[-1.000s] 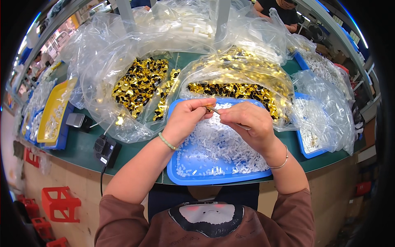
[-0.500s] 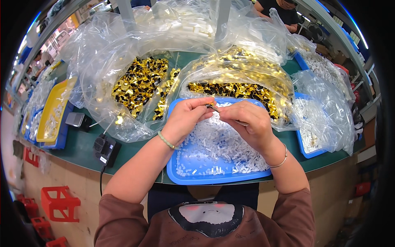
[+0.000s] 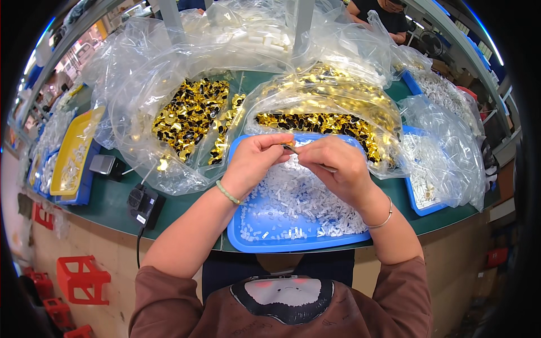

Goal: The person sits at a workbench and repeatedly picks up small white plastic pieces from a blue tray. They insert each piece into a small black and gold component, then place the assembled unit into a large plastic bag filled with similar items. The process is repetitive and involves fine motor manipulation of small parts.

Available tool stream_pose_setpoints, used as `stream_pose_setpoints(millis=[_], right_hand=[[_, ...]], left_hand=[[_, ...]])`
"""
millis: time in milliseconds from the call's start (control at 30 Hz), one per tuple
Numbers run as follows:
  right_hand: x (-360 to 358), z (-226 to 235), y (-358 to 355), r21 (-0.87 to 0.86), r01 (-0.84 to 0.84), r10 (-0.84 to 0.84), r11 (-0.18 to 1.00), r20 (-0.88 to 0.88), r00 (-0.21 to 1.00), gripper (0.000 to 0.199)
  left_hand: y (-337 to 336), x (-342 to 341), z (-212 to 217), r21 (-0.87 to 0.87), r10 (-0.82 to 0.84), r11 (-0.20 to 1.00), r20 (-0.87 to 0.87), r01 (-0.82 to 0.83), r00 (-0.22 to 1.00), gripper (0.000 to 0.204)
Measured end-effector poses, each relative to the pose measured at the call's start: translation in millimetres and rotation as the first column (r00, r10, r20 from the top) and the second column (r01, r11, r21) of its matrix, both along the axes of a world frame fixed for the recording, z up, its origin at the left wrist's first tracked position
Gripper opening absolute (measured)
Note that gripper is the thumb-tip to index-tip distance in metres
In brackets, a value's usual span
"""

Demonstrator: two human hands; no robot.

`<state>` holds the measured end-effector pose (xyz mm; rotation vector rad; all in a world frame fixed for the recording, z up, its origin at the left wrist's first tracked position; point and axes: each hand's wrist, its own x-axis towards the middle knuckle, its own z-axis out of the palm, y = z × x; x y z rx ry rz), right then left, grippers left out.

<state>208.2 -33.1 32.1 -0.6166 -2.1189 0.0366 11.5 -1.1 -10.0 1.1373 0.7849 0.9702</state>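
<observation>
Both my hands meet over a blue tray (image 3: 239, 239) filled with small white plastic pieces (image 3: 298, 205). My left hand (image 3: 256, 160) pinches a small gold piece (image 3: 288, 143) at its fingertips. My right hand (image 3: 332, 166) grips thin metal tweezers (image 3: 293, 150) whose tip touches that piece. A green bead bracelet sits on my left wrist, a thin metal bangle on my right.
Clear plastic bags of gold and black parts (image 3: 189, 115) (image 3: 327, 115) lie behind the tray on the green bench. A yellow tray (image 3: 73, 141) and blue trays stand at left, another blue tray (image 3: 420, 205) at right. A small black device (image 3: 145, 204) sits near the front edge. Red stools (image 3: 81, 279) stand below.
My hands stay together over the tray with only slight finger movement; nothing else has shifted.
</observation>
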Motion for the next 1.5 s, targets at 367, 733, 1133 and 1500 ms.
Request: stream_pose_setpoints(millis=[367, 733, 1133, 1500], right_hand=[[2.0, 5.7, -2.6, 0.042, -0.009, 0.008, 0.999, 0.019, 1.0, 0.023], [0.9, 5.8, -3.5, 0.058, -0.032, 0.031, 0.998, 0.024, 0.999, 0.022], [0.4, 2.2, -3.0, 0.04, 0.038, -0.039, 0.998, 0.027, 0.999, 0.022], [0.5, 6.5, -7.0, -0.028, 0.004, -0.004, 1.0, 0.007, 1.0, 0.021]], left_hand=[[-0.4, -0.4, 2.7, 0.0, 0.031, 1.0, -0.026, -0.031, 0.999, 0.032], [-0.9, -0.3, 4.2, -0.023, 0.029, 0.999, -0.025, -0.03, 0.999, 0.031], [-2.2, -0.2, 5.1, -0.023, -0.005, 1.0, -0.015, 0.005, 1.0, 0.03], [-0.8, -1.2, 1.9, 0.029, -0.01, 1.0, -0.032, 0.011, 0.999, 0.03]])
